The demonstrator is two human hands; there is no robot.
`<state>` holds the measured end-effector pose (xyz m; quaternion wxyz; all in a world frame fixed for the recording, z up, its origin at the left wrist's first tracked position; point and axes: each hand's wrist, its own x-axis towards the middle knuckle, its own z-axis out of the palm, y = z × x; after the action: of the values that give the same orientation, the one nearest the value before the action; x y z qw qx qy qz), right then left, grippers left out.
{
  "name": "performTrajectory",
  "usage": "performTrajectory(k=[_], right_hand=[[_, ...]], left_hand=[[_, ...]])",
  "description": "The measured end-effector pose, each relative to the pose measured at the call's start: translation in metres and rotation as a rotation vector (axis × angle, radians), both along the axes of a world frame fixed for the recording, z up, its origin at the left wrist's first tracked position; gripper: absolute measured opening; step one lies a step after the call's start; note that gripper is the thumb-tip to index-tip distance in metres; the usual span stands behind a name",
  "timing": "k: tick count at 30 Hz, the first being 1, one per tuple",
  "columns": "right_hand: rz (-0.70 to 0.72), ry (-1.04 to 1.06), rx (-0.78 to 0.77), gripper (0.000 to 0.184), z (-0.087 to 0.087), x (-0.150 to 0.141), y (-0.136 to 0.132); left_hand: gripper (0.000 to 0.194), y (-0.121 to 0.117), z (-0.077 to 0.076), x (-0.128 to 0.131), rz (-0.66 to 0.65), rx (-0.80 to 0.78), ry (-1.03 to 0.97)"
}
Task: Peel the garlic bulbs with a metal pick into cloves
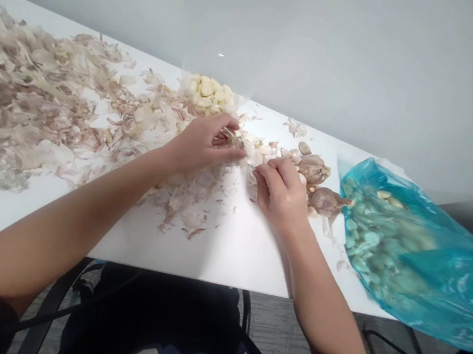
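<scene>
My left hand (200, 144) is closed around a piece of garlic (234, 140) with a dry, brownish stem or root end and papery skin. Just to the right, my right hand (284, 191) has its fingers pinched together over the table. A thin tip shows at those fingertips, too small to make out. Beyond the right hand lie two whole garlic bulbs (325, 201), with a few loose cloves (304, 148) around them. Behind my left hand, peeled garlic cloves (210, 93) sit heaped in a clear container.
Dry garlic skins (35, 95) cover the left side of the white table (236, 251). On the right, a blue plastic bag (435, 247) full of garlic cloves overhangs the front edge. A grey wall (321, 49) stands along the back.
</scene>
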<state>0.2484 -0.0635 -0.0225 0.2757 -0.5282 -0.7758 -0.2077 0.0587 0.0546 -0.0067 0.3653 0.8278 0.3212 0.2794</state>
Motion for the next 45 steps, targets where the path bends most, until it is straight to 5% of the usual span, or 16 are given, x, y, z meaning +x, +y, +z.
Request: performTrajectory(k=[3, 7, 15, 22, 27, 33, 45], right_hand=[[0.002, 0.006, -0.049, 0.013, 0.0, 0.001, 0.0], [0.022, -0.033, -0.066, 0.013, 0.0, 0.003, 0.0], [0.065, -0.04, -0.056, 0.017, 0.003, 0.003, 0.0], [-0.044, -0.017, -0.052, 0.018, -0.003, 0.006, 0.001], [-0.05, 0.158, 0.058, 0.013, 0.005, 0.019, 0.002], [0.066, 0.11, 0.054, 0.01, 0.014, 0.014, -0.001], [-0.076, 0.021, -0.052, 0.02, 0.001, 0.004, -0.003]], left_hand=[[0.075, 0.002, -0.007, 0.0, -0.048, 0.161, 0.028], [0.057, 0.006, -0.013, 0.0, -0.055, 0.222, 0.021], [0.05, 0.007, -0.005, -0.002, -0.066, -0.005, -0.062], [0.052, 0.006, 0.002, -0.004, -0.035, -0.129, -0.037], [0.053, 0.007, 0.004, -0.006, 0.003, -0.21, -0.012], [0.048, 0.007, 0.006, -0.005, 0.05, -0.234, -0.033], [0.038, 0.002, 0.003, -0.003, 0.089, -0.178, -0.042]])
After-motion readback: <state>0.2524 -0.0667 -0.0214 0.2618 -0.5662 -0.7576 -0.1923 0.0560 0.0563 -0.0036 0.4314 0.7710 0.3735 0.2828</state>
